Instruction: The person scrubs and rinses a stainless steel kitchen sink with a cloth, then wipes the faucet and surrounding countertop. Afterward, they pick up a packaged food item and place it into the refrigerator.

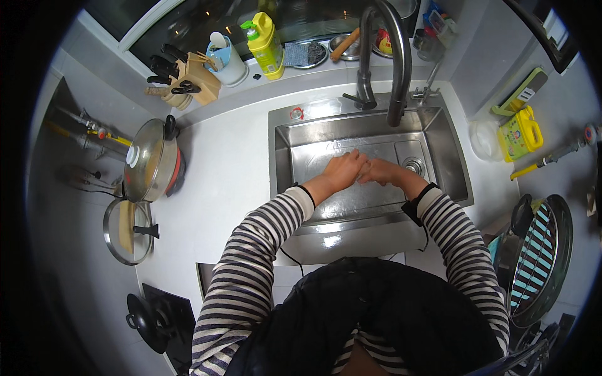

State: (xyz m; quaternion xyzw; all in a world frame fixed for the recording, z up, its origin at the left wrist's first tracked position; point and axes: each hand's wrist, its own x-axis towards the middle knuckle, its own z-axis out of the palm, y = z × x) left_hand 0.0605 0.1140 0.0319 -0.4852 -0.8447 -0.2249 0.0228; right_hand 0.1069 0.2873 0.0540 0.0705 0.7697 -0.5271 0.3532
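Observation:
Over the stainless steel sink (pixel 329 202), my left hand (pixel 343 169) and my right hand (pixel 382 172) meet, fingers touching and curled against each other. Whether anything small lies between them cannot be made out. The basin below looks wet, and its round drain (pixel 414 165) lies to the right of my right hand. Above and beyond the hands, the dark metal faucet (pixel 399 70) arches over the basin; no stream of water shows at its spout.
A lidded pan (pixel 150 160) stands at the left, near a glass lid (pixel 128 230). On the back ledge are a knife block (pixel 200 77), a utensil holder (pixel 230 63) and a yellow pump bottle (pixel 265 47). At right are a yellow jug (pixel 519 134) and an oval pan with a rack (pixel 536 263).

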